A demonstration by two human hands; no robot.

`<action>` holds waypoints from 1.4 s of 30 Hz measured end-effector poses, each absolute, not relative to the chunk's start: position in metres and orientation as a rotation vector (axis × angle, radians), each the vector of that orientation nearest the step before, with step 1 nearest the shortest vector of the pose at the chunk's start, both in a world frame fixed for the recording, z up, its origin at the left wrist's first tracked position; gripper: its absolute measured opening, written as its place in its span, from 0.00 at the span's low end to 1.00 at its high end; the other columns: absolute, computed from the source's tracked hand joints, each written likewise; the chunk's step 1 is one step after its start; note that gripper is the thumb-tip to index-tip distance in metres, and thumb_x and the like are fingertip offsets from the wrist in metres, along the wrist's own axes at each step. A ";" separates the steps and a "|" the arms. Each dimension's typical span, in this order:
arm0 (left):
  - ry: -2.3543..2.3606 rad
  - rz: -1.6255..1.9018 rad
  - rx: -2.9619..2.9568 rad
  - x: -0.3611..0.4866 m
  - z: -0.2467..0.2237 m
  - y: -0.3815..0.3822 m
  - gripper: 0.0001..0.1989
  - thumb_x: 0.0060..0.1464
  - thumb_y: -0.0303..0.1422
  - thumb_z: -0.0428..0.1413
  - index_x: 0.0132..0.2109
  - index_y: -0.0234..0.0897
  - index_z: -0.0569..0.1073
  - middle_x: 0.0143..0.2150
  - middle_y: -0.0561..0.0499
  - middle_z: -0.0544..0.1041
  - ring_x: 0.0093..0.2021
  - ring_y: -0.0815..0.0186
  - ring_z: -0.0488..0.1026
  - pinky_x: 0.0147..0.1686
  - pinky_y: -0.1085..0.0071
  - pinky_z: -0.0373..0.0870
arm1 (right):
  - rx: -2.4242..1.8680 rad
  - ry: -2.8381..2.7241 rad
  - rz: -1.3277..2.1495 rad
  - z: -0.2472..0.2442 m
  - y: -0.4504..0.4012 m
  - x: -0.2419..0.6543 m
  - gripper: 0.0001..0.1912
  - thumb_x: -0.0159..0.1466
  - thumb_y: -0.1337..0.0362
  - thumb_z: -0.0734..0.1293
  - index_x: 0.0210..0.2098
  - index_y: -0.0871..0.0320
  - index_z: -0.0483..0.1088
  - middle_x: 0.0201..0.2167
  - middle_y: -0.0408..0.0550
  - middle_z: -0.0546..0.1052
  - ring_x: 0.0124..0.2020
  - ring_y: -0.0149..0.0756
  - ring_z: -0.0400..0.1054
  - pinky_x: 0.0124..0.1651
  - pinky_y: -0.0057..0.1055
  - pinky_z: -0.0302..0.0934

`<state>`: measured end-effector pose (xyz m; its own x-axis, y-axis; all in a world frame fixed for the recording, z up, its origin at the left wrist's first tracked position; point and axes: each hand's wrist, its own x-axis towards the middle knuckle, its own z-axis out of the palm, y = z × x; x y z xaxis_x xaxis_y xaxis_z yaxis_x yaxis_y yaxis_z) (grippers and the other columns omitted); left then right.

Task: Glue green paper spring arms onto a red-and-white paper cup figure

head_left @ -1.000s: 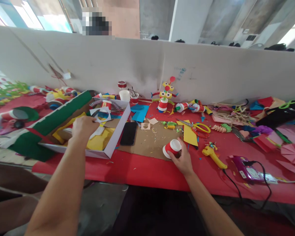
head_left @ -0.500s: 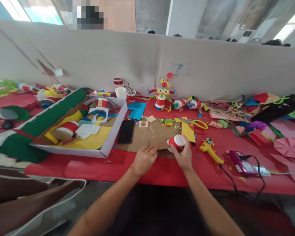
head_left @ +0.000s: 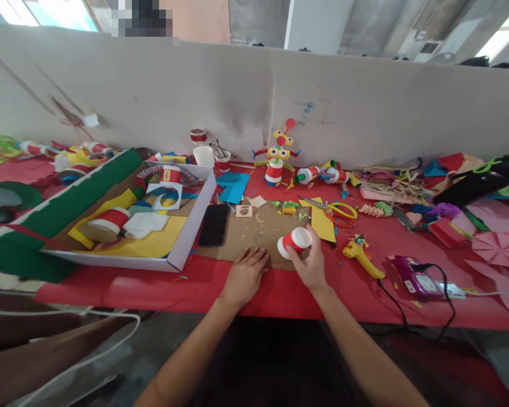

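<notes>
My right hand (head_left: 313,265) is wrapped round a red and white paper cup (head_left: 297,241), tilted on its side over the cardboard sheet (head_left: 261,230). Flat on the near edge of that cardboard lies my left hand (head_left: 246,276), fingers spread, with nothing held. A black phone (head_left: 213,225) rests left of the cardboard. Beyond it stands a small cup figure (head_left: 274,170) with coiled paper arms and paper eyes. Yellow-handled scissors (head_left: 341,210) lie on yellow paper (head_left: 322,223), right of the cup.
A white-walled box (head_left: 190,232) with cups and paper fills the left side. At the right are a yellow glue gun (head_left: 365,260), a purple power strip (head_left: 419,277) with cables, and paper scraps. A grey partition (head_left: 173,96) stands behind. Another person's bare limbs show at lower left.
My left hand has flattened onto the cardboard, whose near edge was lifted before. The cup in my right hand has turned and shifted slightly left. The view has moved a little.
</notes>
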<state>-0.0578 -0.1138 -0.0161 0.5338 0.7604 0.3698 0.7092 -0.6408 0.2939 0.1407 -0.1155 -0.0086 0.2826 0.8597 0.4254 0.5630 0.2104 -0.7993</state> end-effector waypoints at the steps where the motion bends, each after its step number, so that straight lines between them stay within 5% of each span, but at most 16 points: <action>1: 1.262 0.700 2.653 -0.058 -0.017 -0.114 0.16 0.59 0.29 0.52 0.54 0.35 0.73 0.56 0.45 0.74 0.58 0.59 0.69 0.61 0.56 0.62 | -1.463 -1.500 0.334 -0.006 -0.114 0.137 0.38 0.59 0.52 0.68 0.63 0.59 0.53 0.59 0.61 0.66 0.59 0.48 0.62 0.59 0.46 0.58; 18: 1.521 0.694 2.590 -0.062 -0.018 -0.120 0.17 0.61 0.32 0.49 0.54 0.33 0.72 0.58 0.44 0.72 0.61 0.54 0.65 0.61 0.51 0.60 | -1.419 -1.771 0.576 -0.018 -0.096 0.121 0.45 0.62 0.50 0.65 0.69 0.55 0.37 0.66 0.60 0.56 0.65 0.48 0.55 0.60 0.45 0.57; 24: 1.598 0.746 2.532 -0.065 -0.020 -0.120 0.18 0.61 0.35 0.49 0.56 0.36 0.71 0.61 0.42 0.69 0.63 0.51 0.63 0.60 0.48 0.60 | -1.484 -1.791 0.574 -0.016 -0.104 0.130 0.59 0.55 0.52 0.71 0.69 0.55 0.25 0.67 0.63 0.53 0.67 0.52 0.50 0.61 0.51 0.56; 30: 1.570 0.869 2.436 -0.065 -0.024 -0.118 0.25 0.60 0.34 0.50 0.63 0.37 0.60 0.57 0.41 0.73 0.61 0.53 0.65 0.60 0.50 0.60 | -1.575 -1.752 0.542 -0.021 -0.138 0.140 0.46 0.63 0.53 0.64 0.69 0.58 0.32 0.58 0.60 0.69 0.62 0.50 0.58 0.60 0.53 0.56; 38: 1.512 0.829 2.321 -0.051 -0.018 -0.102 0.40 0.54 0.36 0.57 0.68 0.35 0.46 0.60 0.35 0.69 0.63 0.50 0.62 0.61 0.48 0.58 | -1.557 -1.903 0.383 -0.023 -0.152 0.127 0.37 0.66 0.54 0.60 0.69 0.59 0.42 0.63 0.59 0.63 0.66 0.51 0.52 0.62 0.54 0.54; 42: 1.491 0.968 2.243 -0.049 -0.009 -0.099 0.45 0.50 0.37 0.61 0.68 0.38 0.47 0.60 0.35 0.69 0.61 0.49 0.64 0.57 0.51 0.64 | -1.595 -1.816 0.273 -0.014 -0.158 0.130 0.28 0.66 0.56 0.60 0.63 0.59 0.56 0.56 0.59 0.71 0.58 0.50 0.63 0.56 0.50 0.62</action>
